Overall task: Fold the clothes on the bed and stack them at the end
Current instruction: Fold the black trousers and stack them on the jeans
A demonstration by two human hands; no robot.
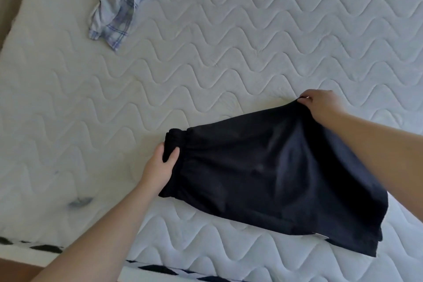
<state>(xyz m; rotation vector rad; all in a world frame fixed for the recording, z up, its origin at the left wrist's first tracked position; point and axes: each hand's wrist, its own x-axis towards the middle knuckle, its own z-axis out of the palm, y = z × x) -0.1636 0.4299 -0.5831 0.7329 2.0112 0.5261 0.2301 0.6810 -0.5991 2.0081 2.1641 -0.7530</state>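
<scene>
Left hand (pixel 161 164): grips the gathered elastic waistband of the black shorts (pixel 274 178) at their left end, thumb on top of the band and fingers curled beneath it.
Right hand (pixel 321 104): pinches the far right edge of the shorts, fingers curled over the fabric; the forearm runs off the right side of the view, above the garment.
Position relative to grip: the shorts stretch between the two hands, the waistband at the left hand and the leg end trailing toward the near right, past the right forearm.
Location: the shorts lie on the near right part of the mattress (pixel 229 53), close to its near edge; the lower leg corner reaches almost to that edge.
Appearance of shorts: plain black, matt fabric, doubled over lengthwise so that one leg shape shows; puckered gathers at the waistband; soft creases across the middle; a slit or seam opening at the near right hem.
Label: a small pale tag (pixel 319 234) shows at the near right hem; no writing on it can be read.
Other garment: a crumpled checked shirt (pixel 123 2), pale blue with darker lines, lies at the far left of the mattress, well apart from the shorts.
Mattress surface: white, quilted in wavy lines; a small grey mark (pixel 80 201) at the near left; black and white patterned trim (pixel 160 269) along the near edge.
</scene>
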